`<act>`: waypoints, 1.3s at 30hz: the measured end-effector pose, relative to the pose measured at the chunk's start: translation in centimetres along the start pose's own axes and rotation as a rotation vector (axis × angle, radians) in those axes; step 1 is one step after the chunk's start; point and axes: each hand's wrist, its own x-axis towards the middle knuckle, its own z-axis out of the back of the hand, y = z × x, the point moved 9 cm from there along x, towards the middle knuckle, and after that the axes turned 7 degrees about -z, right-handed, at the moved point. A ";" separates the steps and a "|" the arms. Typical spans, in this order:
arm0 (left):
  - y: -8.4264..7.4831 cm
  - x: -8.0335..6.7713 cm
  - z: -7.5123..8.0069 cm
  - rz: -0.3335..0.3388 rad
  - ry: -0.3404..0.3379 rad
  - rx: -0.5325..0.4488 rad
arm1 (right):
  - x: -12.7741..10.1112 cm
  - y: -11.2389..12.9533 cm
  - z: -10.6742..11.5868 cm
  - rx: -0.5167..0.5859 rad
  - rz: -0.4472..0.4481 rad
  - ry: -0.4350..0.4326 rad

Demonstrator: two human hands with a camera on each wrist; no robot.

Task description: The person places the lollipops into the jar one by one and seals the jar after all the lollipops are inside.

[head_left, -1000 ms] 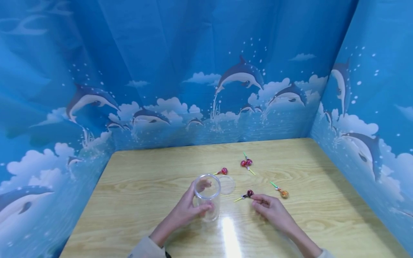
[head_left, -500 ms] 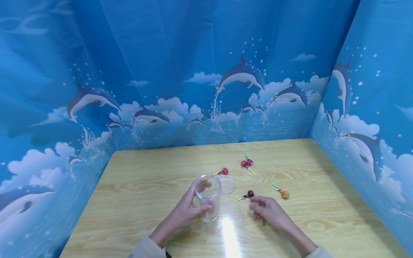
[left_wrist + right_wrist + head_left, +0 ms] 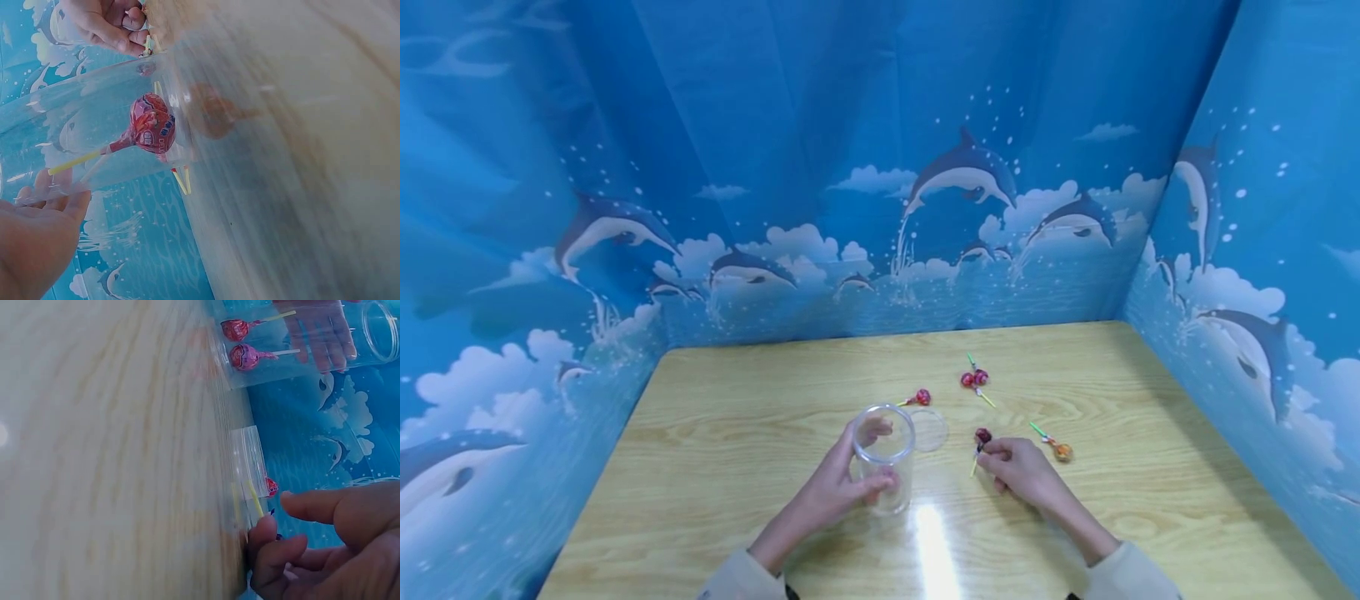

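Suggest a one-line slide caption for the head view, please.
Left hand holds a clear jar upright on the wooden table; right hand pinches a dark-red lollipop.

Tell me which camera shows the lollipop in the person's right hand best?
The head view: the dark red lollipop shows whole, stick pinched by the right hand. The right wrist view catches only its yellow stick beside the fingers. The left wrist view shows mostly the stick, far off.
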 end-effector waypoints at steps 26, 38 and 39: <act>0.2 -0.1 0.0 0.008 -0.005 0.002 | 1.4 0.5 1.2 -0.323 0.018 -0.216; 0.1 0.0 0.0 0.009 -0.002 -0.003 | 1.0 0.2 2.8 -0.265 0.019 -0.236; 0.1 0.0 0.0 0.008 -0.002 0.001 | 0.9 0.3 3.0 -0.260 0.025 -0.245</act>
